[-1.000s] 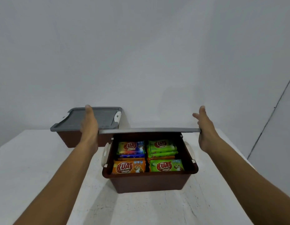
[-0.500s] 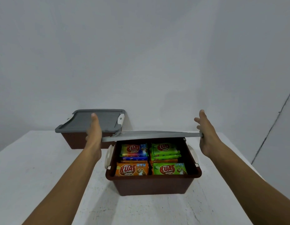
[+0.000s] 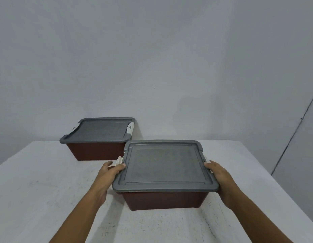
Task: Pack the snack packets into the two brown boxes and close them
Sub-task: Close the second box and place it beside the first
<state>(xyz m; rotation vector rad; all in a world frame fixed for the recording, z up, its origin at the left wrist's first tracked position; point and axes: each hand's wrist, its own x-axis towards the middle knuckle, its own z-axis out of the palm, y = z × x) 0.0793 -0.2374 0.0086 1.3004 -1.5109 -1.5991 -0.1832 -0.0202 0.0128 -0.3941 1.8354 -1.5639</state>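
Note:
The near brown box (image 3: 162,200) stands on the white table with its grey lid (image 3: 164,165) lying flat on top, hiding the snack packets. My left hand (image 3: 108,174) grips the lid's left edge at the white latch (image 3: 119,161). My right hand (image 3: 217,174) grips the lid's right edge over the other white latch (image 3: 207,160). The far brown box (image 3: 97,150) sits behind to the left, covered by its own grey lid (image 3: 99,130), with a white latch (image 3: 130,128) folded up on its right side.
The white table (image 3: 38,190) runs to a plain grey wall behind the far box. Its right edge falls away just right of my right arm. No loose packets lie on the tabletop.
The lid, held raised above the open box with the packets showing, has come down flat onto the box. Both hands followed it down to the side latches.

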